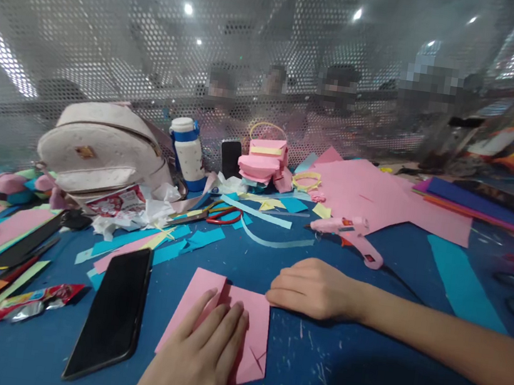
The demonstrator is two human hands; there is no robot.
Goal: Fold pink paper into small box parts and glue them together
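Observation:
A folded pink paper point(255, 318) lies on the blue table in front of me. My left hand point(204, 356) rests flat on it, fingers stretched out and pressing the sheet down. My right hand point(313, 288) comes in from the right, its fingers curled and its fingertips touching the paper's upper right corner. A black phone point(114, 312) lies face down just left of the paper.
A pink glue gun point(351, 233) lies beyond my right hand. Blue, yellow and pink paper scraps point(198, 238), red scissors point(223, 215), a white backpack point(101, 150), a bottle point(189, 152) and a pink paper bag point(266, 159) crowd the back. Snack wrappers point(29, 304) lie at left. People sit behind a mesh screen.

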